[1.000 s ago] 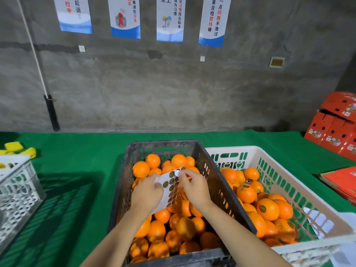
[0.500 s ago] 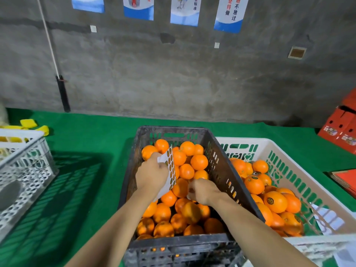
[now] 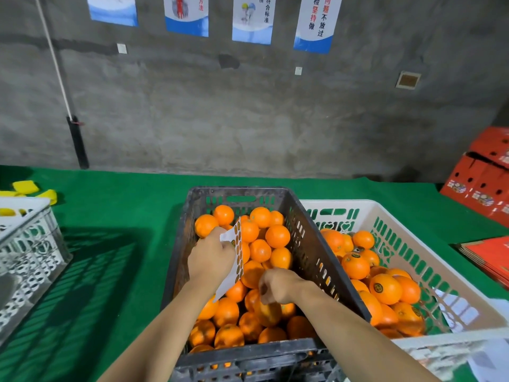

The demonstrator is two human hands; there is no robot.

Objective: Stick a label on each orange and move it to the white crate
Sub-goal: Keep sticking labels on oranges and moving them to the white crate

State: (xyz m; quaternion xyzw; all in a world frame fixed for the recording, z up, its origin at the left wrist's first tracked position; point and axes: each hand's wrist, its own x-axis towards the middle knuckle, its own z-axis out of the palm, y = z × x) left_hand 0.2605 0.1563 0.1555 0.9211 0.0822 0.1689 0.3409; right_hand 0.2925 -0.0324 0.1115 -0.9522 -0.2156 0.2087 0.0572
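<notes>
A black crate [image 3: 308,244] in front of me is full of unlabelled oranges [image 3: 276,235]. My left hand [image 3: 210,260] hangs over its left side and grips a white sheet of labels [image 3: 238,244], held nearly upright. My right hand [image 3: 276,283] is low over the pile with fingers curled, a small dark label pinched at its fingertips and touching an orange [image 3: 268,311]. The white crate [image 3: 385,208] stands against the black crate's right side and holds several labelled oranges [image 3: 385,288].
A green cloth [image 3: 110,216] covers the table up to a concrete wall. A white-grey crate [image 3: 30,244] stands at the left with yellow pieces [image 3: 24,187] behind it. Red cartons [image 3: 482,183] are stacked far right, flat ones [image 3: 490,255] nearer. Used label paper [image 3: 457,310] lies in the white crate.
My right hand left the label sheet and dropped onto the oranges nearer me. My left hand turned the sheet edge-on. The camera tilted down, then up slightly.
</notes>
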